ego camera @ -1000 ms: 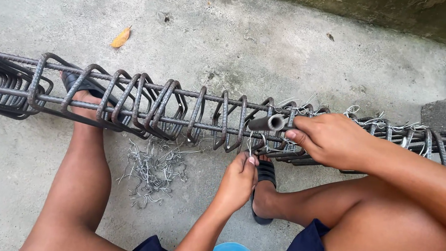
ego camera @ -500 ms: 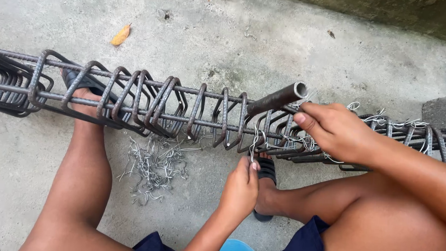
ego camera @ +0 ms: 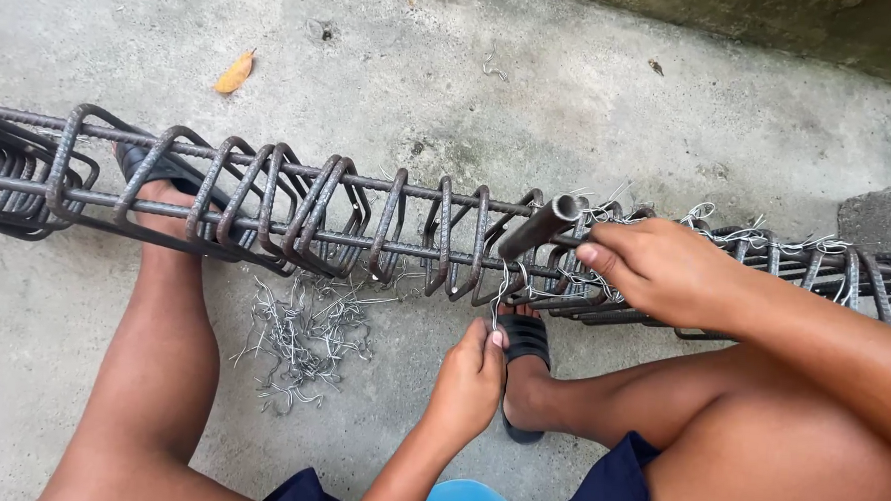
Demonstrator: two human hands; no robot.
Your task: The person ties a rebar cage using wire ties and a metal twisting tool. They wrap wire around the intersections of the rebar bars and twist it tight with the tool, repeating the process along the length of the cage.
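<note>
Rebar cage (ego camera: 386, 228): lies across the concrete floor (ego camera: 572, 96) over our legs, stirrups bunched at the middle.
Right hand (ego camera: 665, 270): clenched on a dark tube tool (ego camera: 539, 228), tilted up from a joint.
Left hand (ego camera: 470, 377): below the cage, fingers pinching a tie wire (ego camera: 502, 293) hanging from that joint.
Wire pile (ego camera: 307, 335): cut ties on the floor, beside our left leg.
Step, as we judge it: tying a stirrup to a bar. The next move calls for hooking the wire ends and twisting them tight.
</note>
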